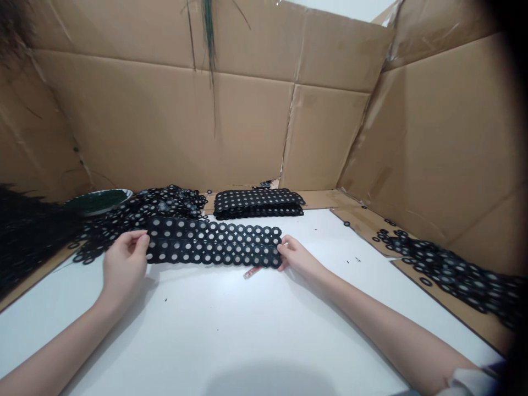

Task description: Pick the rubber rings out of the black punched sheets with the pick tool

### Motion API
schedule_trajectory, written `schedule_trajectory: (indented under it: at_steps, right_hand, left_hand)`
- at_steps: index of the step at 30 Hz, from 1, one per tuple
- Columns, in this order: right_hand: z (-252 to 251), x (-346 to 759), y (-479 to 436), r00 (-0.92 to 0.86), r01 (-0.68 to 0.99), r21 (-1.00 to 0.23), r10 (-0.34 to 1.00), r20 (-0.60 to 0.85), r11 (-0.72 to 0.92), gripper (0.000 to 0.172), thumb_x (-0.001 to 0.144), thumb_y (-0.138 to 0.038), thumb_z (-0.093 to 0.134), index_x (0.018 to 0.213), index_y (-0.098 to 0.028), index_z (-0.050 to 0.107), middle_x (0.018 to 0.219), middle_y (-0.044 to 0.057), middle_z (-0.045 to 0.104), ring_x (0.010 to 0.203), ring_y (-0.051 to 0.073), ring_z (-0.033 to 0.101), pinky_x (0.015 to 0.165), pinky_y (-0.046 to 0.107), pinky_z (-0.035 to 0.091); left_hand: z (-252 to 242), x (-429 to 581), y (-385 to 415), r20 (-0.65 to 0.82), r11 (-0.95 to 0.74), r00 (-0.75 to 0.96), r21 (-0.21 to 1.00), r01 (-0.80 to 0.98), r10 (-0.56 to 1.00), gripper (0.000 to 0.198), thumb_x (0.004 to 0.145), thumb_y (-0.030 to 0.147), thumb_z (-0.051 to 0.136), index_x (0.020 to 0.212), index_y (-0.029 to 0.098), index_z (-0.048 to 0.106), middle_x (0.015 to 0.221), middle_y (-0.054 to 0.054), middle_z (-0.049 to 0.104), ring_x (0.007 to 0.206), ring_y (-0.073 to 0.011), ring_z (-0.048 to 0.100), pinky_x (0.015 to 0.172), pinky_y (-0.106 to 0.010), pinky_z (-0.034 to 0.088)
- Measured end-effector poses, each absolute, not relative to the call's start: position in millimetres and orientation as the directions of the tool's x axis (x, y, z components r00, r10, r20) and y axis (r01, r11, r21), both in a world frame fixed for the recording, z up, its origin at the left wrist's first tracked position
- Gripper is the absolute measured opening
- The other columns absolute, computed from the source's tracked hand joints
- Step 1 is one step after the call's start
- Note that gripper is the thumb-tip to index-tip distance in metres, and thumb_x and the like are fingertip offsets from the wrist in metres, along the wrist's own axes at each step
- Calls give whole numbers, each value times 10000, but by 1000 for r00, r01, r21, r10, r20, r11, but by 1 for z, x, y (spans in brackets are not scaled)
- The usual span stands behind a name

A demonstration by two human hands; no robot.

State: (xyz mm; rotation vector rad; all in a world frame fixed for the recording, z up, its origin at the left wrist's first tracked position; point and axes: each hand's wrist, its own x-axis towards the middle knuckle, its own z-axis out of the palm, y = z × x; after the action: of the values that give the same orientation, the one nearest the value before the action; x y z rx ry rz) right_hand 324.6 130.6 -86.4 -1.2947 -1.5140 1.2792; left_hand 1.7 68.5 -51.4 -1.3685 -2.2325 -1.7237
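A long black strip of joined rings (214, 243), with several rows of round holes, is stretched upright above the white table. My left hand (126, 264) pinches its left end between thumb and fingers. At the opposite end, my right hand (292, 254) grips the edge, fingertips partly hidden behind it. Behind the strip lies a stack of similar black perforated strips (258, 201). Partly covered by the strip's lower edge, a small reddish tool (252, 271) rests on the table; its kind is unclear.
Loose black rings form a heap (169, 201) at the back left, beside a round white-rimmed dish (99, 202). More rings (449, 269) lie along the right side. Cardboard walls (165, 121) enclose the white table (231, 330). A dark bristly mass (28, 236) stands at far left.
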Motion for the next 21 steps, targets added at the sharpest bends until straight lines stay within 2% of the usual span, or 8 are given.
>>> schedule_trajectory:
  at_steps: [6, 9, 14, 17, 21]
  right_hand:
    - [-75, 346, 143, -89, 499, -866, 996, -19, 28, 77, 759, -203, 408, 707, -211, 353, 484, -67, 450, 373, 100, 474, 413, 212, 352]
    - [-71, 361, 152, -26, 563, -826, 1000, 5, 19, 89, 731, -192, 426, 689, -218, 352, 456, -60, 440, 355, 111, 431, 402, 226, 310]
    - [-66, 376, 160, 68, 648, -759, 987, 146, 68, 103, 684, -171, 469, 659, -209, 377, 528, -22, 479, 514, 143, 474, 499, 244, 301]
    - [-64, 373, 154, 42, 592, -794, 979, 201, 138, 83, 715, -234, 455, 690, -211, 379, 572, -18, 498, 580, 168, 531, 512, 249, 326]
    - [-63, 359, 140, -113, 287, -951, 990, 88, 117, 143, 763, -335, 424, 757, -226, 332, 564, -58, 445, 512, 186, 599, 418, 238, 355]
  left_hand:
    - [-50, 15, 63, 518, -70, -491, 735, 675, 700, 244, 701, 404, 497, 812, 211, 596, 859, -33, 640, 823, -219, 578, 776, -350, 444]
    - [-52, 27, 58, 501, -112, -407, 724, 681, 764, 215, 707, 413, 510, 792, 234, 595, 862, -24, 642, 835, -220, 579, 747, -322, 451]
    - [-55, 40, 53, 427, -138, -305, 743, 655, 851, 196, 704, 412, 520, 772, 248, 603, 866, -15, 651, 824, -207, 586, 719, -283, 458]
    - [-52, 39, 53, 379, -109, -349, 795, 597, 857, 204, 689, 404, 536, 773, 232, 606, 840, -20, 654, 801, -199, 593, 722, -283, 459]
    - [-51, 32, 57, 314, -66, -477, 881, 468, 821, 227, 660, 383, 562, 791, 204, 607, 823, -35, 651, 787, -195, 595, 714, -285, 458]
